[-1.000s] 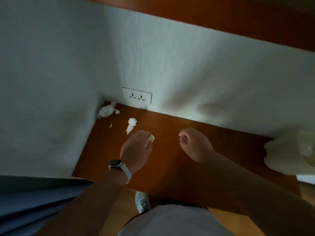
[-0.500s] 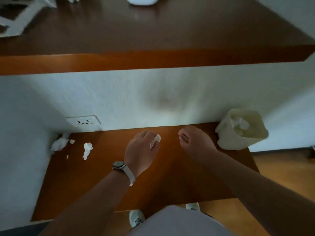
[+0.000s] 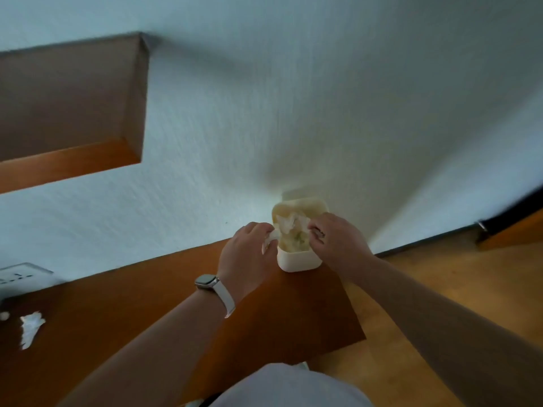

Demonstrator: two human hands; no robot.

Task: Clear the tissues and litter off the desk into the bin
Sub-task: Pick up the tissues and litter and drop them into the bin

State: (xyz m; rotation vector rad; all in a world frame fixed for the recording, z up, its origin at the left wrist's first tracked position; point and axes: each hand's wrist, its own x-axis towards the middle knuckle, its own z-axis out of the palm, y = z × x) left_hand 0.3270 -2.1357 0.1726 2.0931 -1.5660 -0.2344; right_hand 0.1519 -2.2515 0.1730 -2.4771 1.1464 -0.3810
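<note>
A cream square bin (image 3: 296,261) stands at the desk's far right corner against the wall, with crumpled tissues (image 3: 289,223) inside. My left hand (image 3: 246,254), with a watch on its wrist, is at the bin's left rim and grips a white tissue (image 3: 270,239). My right hand (image 3: 335,242) is over the bin's right rim with its fingers pinched; what it holds is too small to see. One crumpled tissue (image 3: 29,329) and a small scrap (image 3: 4,315) lie on the brown desk (image 3: 132,312) at far left.
A white wall socket (image 3: 20,276) sits low on the wall at left. A wooden shelf (image 3: 70,113) juts out above the desk. Wood floor (image 3: 440,289) lies to the right, past the desk's edge.
Both hands have moved right from the desk's middle to the bin's rim, the left still gripping its tissue. My view swung right, so the leftover tissues now sit at the frame's left edge.
</note>
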